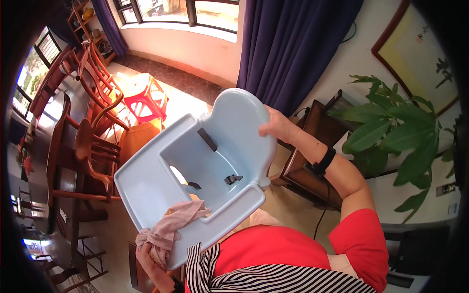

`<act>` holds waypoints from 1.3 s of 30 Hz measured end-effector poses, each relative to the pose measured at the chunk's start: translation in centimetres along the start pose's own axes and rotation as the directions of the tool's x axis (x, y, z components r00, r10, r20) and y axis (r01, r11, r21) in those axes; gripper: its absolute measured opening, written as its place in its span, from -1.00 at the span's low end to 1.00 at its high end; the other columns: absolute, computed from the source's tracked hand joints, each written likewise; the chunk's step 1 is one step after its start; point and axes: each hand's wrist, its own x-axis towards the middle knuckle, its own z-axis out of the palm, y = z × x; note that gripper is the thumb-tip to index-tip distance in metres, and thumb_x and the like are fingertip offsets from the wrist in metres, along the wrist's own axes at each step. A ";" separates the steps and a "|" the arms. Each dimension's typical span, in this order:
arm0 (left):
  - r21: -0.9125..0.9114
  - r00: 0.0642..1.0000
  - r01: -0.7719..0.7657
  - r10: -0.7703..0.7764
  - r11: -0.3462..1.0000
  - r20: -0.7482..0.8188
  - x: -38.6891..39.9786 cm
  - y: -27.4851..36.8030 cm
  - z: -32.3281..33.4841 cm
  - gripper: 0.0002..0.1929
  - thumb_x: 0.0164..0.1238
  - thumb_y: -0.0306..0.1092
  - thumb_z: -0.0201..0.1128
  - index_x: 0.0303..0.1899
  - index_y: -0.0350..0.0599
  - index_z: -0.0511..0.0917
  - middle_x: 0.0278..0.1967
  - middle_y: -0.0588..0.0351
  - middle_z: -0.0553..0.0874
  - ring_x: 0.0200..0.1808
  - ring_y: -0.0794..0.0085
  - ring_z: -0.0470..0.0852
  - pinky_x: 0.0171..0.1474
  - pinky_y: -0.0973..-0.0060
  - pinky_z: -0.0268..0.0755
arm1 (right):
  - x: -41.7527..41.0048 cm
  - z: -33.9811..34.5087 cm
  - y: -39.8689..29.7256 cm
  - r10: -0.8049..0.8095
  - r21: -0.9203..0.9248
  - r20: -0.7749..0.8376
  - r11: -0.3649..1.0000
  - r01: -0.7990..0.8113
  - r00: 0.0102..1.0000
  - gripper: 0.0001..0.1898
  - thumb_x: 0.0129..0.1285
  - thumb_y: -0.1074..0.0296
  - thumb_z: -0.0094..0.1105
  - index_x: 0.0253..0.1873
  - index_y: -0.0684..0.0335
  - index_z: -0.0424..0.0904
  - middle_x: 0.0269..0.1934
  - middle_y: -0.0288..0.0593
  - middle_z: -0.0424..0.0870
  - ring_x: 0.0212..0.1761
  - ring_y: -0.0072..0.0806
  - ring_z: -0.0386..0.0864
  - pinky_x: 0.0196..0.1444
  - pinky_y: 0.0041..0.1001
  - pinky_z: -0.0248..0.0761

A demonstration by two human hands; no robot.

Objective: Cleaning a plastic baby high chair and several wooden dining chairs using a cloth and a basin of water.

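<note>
A pale blue plastic high chair [234,146] is tilted in front of me, with its broad tray [146,186] towards the left. Dark harness straps and a buckle [232,179] lie in its seat. My right hand [277,125] grips the rim of the backrest, thumb on the inner face. At the tray's lower left corner, my left hand [147,252] holds a crumpled pinkish cloth [170,225]. Part of the cloth lies spread over the tray surface. Most of my left fingers are hidden under the cloth. The chair's legs are mostly out of sight.
Wooden armchairs [96,154] and a long dark table [40,175] stand on the left. A red plastic stool [146,99] is near the window wall. Close to my right arm are a dark wooden cabinet [311,157] and a leafy plant [399,124]. A purple curtain [289,47] hangs behind.
</note>
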 end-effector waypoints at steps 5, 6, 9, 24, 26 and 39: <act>0.066 0.970 -0.158 0.168 0.985 -0.175 -2.1 0.2 7.1 -0.68 0.05 -0.56 0.03 -0.09 -0.38 0.49 -0.28 0.04 0.61 -0.32 0.37 0.64 -0.24 0.54 0.52 | 3.7 -4.0 1.3 -0.006 0.183 0.029 0.983 0.001 1.000 -0.39 -0.26 0.51 0.13 0.08 0.39 0.41 -0.30 -0.16 0.54 -0.32 -0.49 0.48 -0.23 -0.55 0.43; 0.092 0.964 -0.168 0.183 0.982 -0.194 -2.3 0.2 8.0 -0.69 0.07 -0.54 0.04 -0.10 -0.37 0.49 -0.29 0.04 0.60 -0.33 0.39 0.63 -0.26 0.56 0.51 | 4.4 -5.0 1.5 0.007 0.184 0.066 0.983 -0.019 0.998 -0.36 -0.26 0.52 0.12 0.12 0.38 0.38 -0.24 -0.19 0.52 -0.24 -0.50 0.48 -0.14 -0.54 0.42; 0.168 0.943 -0.190 0.228 0.967 -0.242 -3.0 0.4 10.5 -0.73 0.12 -0.48 0.05 -0.13 -0.35 0.49 -0.32 0.06 0.60 -0.38 0.45 0.62 -0.33 0.59 0.49 | 6.6 -7.7 2.1 0.012 0.192 0.107 0.981 -0.033 0.994 -0.32 -0.25 0.54 0.11 0.17 0.36 0.34 -0.19 -0.22 0.51 -0.18 -0.52 0.47 -0.06 -0.54 0.40; 0.218 0.973 -0.221 0.229 0.951 -0.012 -5.1 7.3 25.4 -0.58 0.22 -0.20 0.01 0.01 -0.31 0.38 -0.19 0.03 0.57 -0.29 0.47 0.55 -0.29 0.64 0.38 | 11.5 -18.5 0.6 -0.069 0.295 0.072 0.954 0.045 0.995 -0.45 -0.23 0.55 0.12 0.03 0.38 0.43 -0.31 -0.20 0.53 -0.28 -0.50 0.48 -0.16 -0.54 0.42; 0.294 0.976 -0.179 0.131 0.939 0.173 -4.2 9.2 25.6 -0.57 0.23 -0.24 -0.01 0.07 -0.33 0.38 -0.06 -0.01 0.57 -0.08 0.39 0.60 -0.05 0.57 0.46 | 11.7 -19.7 -0.6 -0.088 0.293 0.055 0.954 0.069 0.995 -0.47 -0.24 0.51 0.12 0.00 0.38 0.44 -0.34 -0.19 0.53 -0.29 -0.49 0.47 -0.16 -0.54 0.40; 0.228 0.988 -0.090 0.057 0.970 0.146 10.5 -10.1 26.3 -0.58 -0.01 -0.64 0.21 -0.01 -0.26 0.47 -0.14 0.09 0.62 -0.15 0.45 0.60 -0.01 0.50 0.46 | 16.1 -22.0 10.4 -0.073 0.182 -0.139 0.978 0.098 0.988 -0.33 -0.32 0.54 0.05 0.12 0.35 0.42 -0.24 -0.19 0.53 -0.23 -0.43 0.45 -0.09 -0.53 0.37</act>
